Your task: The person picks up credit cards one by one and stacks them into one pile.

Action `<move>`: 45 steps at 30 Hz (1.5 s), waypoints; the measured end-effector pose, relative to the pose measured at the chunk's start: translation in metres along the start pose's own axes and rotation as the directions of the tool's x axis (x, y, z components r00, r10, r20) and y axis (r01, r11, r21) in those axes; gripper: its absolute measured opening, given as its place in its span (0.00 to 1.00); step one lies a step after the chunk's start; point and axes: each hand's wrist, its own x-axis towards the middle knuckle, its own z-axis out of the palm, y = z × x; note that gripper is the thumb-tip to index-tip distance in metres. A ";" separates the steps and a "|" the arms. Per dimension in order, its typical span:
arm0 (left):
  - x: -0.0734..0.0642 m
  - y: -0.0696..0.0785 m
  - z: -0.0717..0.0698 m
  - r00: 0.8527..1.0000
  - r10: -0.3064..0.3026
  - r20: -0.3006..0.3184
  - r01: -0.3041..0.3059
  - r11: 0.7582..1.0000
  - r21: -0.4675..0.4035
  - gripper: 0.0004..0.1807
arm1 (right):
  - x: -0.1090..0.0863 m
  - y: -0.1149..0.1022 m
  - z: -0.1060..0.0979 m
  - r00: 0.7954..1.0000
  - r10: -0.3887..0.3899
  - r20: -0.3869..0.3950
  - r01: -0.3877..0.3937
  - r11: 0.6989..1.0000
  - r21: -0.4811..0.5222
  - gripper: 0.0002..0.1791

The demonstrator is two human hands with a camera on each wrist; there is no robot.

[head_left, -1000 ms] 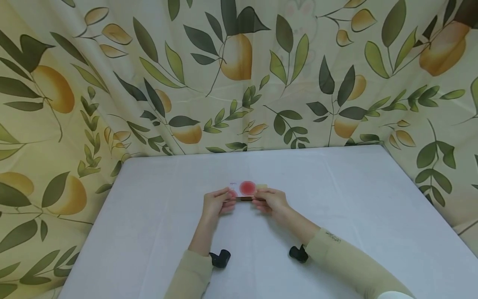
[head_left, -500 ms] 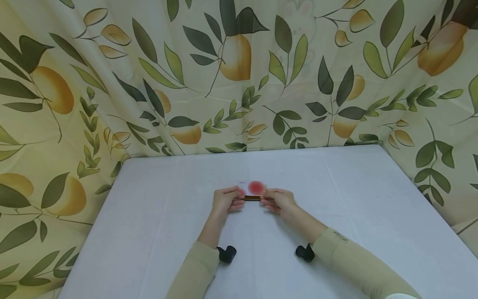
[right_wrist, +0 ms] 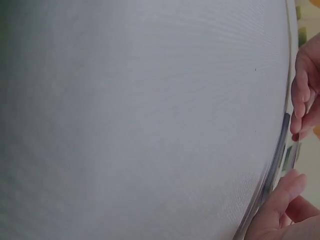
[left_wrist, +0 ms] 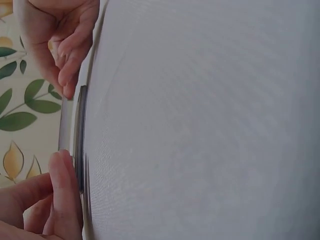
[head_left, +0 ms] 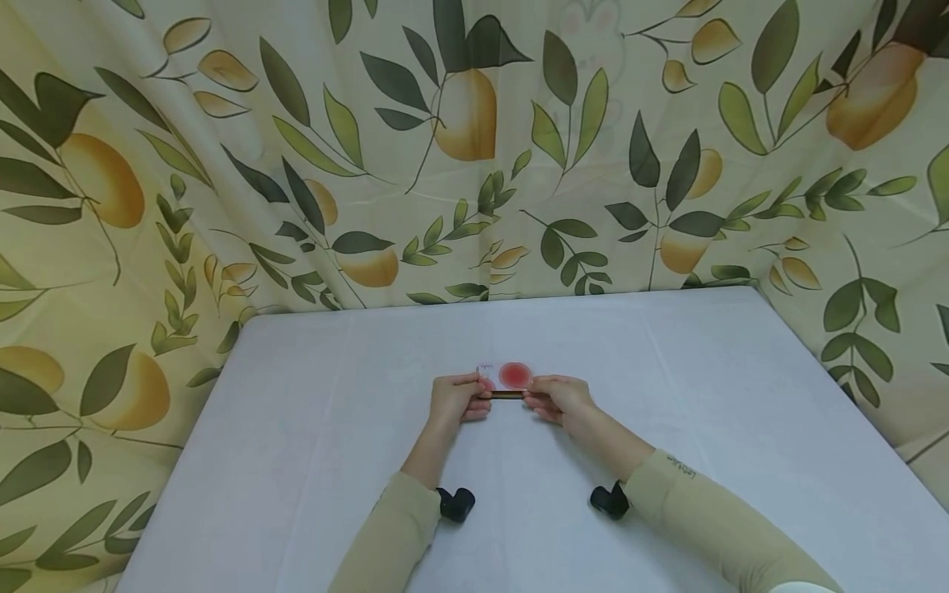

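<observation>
A small white card (head_left: 515, 375) with a large red circle is held between my two hands at the middle of the table. My left hand (head_left: 455, 398) pinches its left end, thumb and fingers closed on it. At the opposite end, my right hand (head_left: 562, 399) pinches the card the same way. Just below the card's near edge runs a dark brown strip (head_left: 507, 395), spanning from one hand to the other. In the left wrist view, a thin, flat, dark-edged thing (left_wrist: 81, 135) lies close over the cloth beside the card. Fingertips hide both card ends.
A white cloth (head_left: 334, 461) covers the table. Behind it hangs a curtain (head_left: 445, 206) printed with fruit and leaves, close to the table's back edge. A black wrist camera (head_left: 456, 504) is on the left wrist, another black camera (head_left: 610, 500) on the right.
Both hands have shifted right together with the card, mostly in the first half second. A pale yellow part at the card's right end, visible earlier, is now hidden by the right hand.
</observation>
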 end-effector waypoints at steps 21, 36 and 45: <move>0.000 0.001 0.003 0.998 0.008 -0.055 -0.007 1.000 0.026 0.13 | 0.006 0.000 0.003 0.999 -0.013 -0.048 0.009 0.997 -0.079 0.16; -0.002 0.002 0.002 0.998 0.006 -0.061 -0.006 1.000 -0.006 0.17 | 0.008 -0.001 0.004 0.994 0.013 -0.107 -0.030 0.987 -0.159 0.16; -0.006 0.005 0.001 0.998 0.022 -0.055 -0.020 0.999 0.036 0.16 | 0.009 -0.001 0.001 0.998 0.004 -0.061 -0.015 0.986 -0.167 0.15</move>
